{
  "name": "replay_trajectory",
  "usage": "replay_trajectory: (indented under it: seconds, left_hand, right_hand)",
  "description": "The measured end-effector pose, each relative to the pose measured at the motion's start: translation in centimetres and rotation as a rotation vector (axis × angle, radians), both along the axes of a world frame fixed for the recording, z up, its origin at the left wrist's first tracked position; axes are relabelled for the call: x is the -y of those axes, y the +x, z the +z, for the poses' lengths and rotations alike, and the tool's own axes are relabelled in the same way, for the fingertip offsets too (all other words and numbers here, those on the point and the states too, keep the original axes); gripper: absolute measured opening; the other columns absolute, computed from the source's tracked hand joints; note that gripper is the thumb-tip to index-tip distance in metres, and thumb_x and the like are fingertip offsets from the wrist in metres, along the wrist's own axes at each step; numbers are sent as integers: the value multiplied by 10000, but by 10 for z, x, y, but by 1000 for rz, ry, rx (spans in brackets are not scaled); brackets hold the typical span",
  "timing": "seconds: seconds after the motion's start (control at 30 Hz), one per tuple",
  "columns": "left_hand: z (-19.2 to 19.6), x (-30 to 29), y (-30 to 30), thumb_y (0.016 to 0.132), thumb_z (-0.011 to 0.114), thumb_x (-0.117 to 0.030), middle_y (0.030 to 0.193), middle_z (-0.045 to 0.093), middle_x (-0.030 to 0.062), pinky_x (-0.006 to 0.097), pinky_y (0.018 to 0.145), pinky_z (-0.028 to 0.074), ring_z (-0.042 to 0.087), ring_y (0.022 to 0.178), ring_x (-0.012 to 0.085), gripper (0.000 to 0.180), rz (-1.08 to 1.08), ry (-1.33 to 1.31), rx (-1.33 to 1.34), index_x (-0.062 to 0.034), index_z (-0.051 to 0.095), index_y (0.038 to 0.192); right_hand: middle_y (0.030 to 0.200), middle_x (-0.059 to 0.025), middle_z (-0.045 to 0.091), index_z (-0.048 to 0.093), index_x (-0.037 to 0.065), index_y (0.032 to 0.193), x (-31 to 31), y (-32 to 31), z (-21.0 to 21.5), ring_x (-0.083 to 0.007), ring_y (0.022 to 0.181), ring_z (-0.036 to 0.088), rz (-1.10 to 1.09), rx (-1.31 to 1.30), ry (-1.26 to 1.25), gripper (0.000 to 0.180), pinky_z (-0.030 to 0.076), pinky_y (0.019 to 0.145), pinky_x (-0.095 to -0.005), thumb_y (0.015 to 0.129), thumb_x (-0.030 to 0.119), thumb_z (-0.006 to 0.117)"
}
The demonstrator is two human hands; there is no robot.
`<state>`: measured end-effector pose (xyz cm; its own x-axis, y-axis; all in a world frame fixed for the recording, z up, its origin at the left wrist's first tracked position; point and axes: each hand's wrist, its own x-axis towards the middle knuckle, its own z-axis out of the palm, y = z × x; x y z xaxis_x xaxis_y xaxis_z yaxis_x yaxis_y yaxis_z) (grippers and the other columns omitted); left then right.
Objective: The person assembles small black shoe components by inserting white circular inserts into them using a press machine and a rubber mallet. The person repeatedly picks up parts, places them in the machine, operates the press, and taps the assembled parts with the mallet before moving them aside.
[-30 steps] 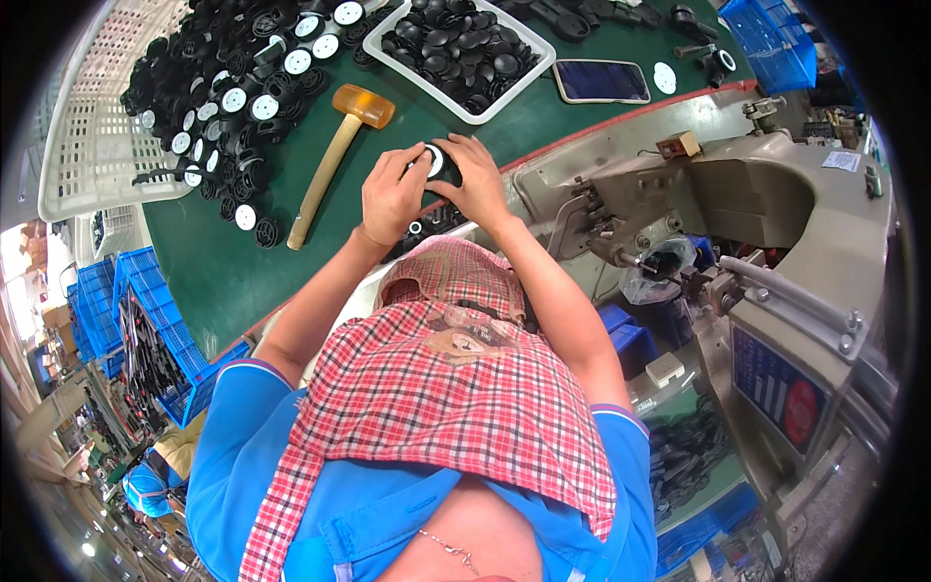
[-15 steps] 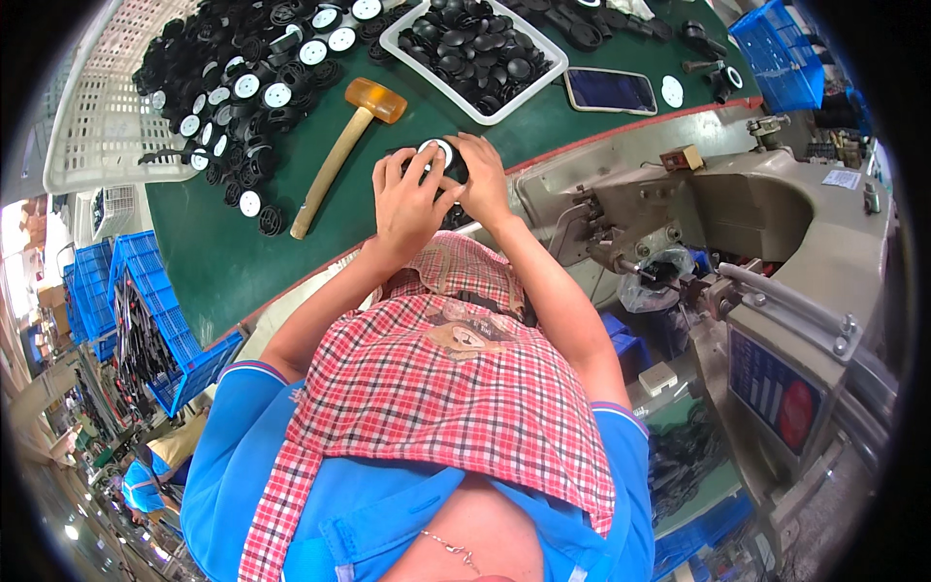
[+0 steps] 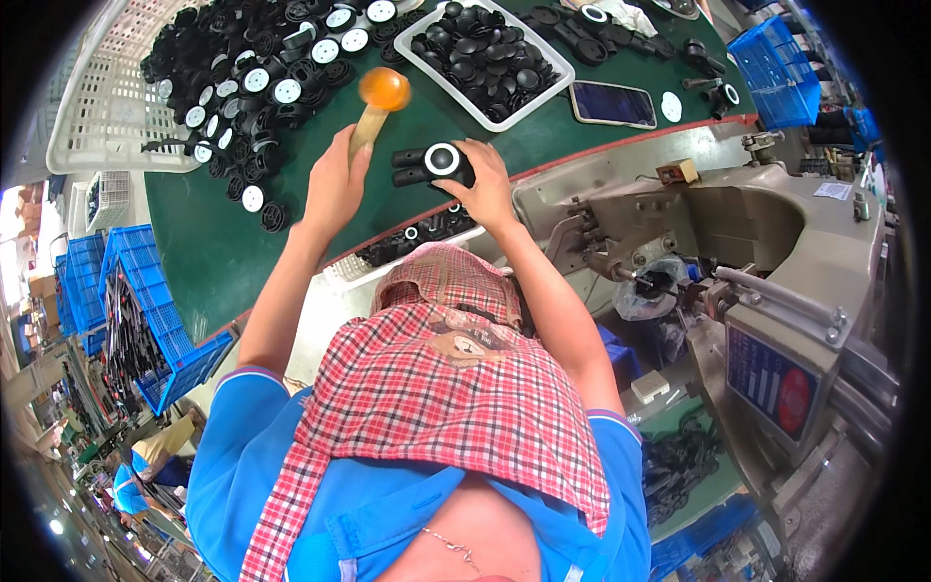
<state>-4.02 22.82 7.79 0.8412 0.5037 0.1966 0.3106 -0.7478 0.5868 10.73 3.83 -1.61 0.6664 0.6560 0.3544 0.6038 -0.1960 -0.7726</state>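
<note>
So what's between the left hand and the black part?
In the head view, only green tabletop shows between the left hand, gripping the mallet, and the black part in the right hand.

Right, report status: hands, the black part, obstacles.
Left hand closed around mallet handle. Right hand holding black two-pronged part, white ring facing up. White tray of black caps beyond, not between mallet and part.

My mallet (image 3: pixel 378 103) has a glossy, plastic-looking head (image 3: pixel 385 89) and wooden handle (image 3: pixel 369 127); my two-pronged fitting (image 3: pixel 436 163) looks smooth plastic.
</note>
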Motion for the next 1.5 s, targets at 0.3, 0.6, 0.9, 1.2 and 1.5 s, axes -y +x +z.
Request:
replay_trajectory:
  seconds: [0.3, 0.6, 0.9, 1.2, 1.5]
  left_hand:
    - [24, 54, -13, 962, 548, -273, 796, 651, 239, 542, 605, 504, 635, 720, 457, 321, -84, -114, -108, -34, 448, 1151]
    - [7, 35, -5, 968, 542, -302, 938, 666, 236, 526, 680, 499, 634, 820, 457, 363, -68, -79, -180, -53, 488, 1226]
    - [-65, -42, 23, 956, 537, -278, 1048, 615, 181, 501, 774, 510, 606, 934, 392, 369, 17, 445, -147, -85, 506, 1269]
    - [-90, -60, 33, 963, 546, -340, 1080, 602, 224, 481, 808, 500, 593, 965, 400, 454, -24, 482, -106, -63, 509, 1321]
    - [-67, 66, 16, 932, 614, -245, 1218, 544, 259, 476, 989, 390, 499, 1139, 416, 454, -299, 496, 181, 31, 529, 1281]
  right_hand:
    - [1196, -195, 601, 590, 25, 1179, 1, -4, 8, -398, 1142, 539, 21, 38, 22, 625, 414, 994, -458, 649, 221, 857]
    - [1215, -187, 592, 589, 46, 1190, -7, 1, 2, -392, 1191, 510, 3, -32, -7, 618, 374, 1046, -473, 668, 263, 838]
    - [996, -79, 676, 635, 0, 1122, 50, -28, 27, -154, 910, 630, 95, -666, 48, 579, 505, 833, -317, 688, 309, 863]
    - [969, -150, 709, 579, -83, 1245, 94, -99, -46, -204, 887, 663, 8, -938, -179, 737, 517, 802, -324, 821, 501, 729]
    - [1215, -166, 635, 598, 17, 1248, 402, -197, 3, -302, 1101, 623, -830, -493, -483, 580, 491, 946, -382, 849, 424, 704]
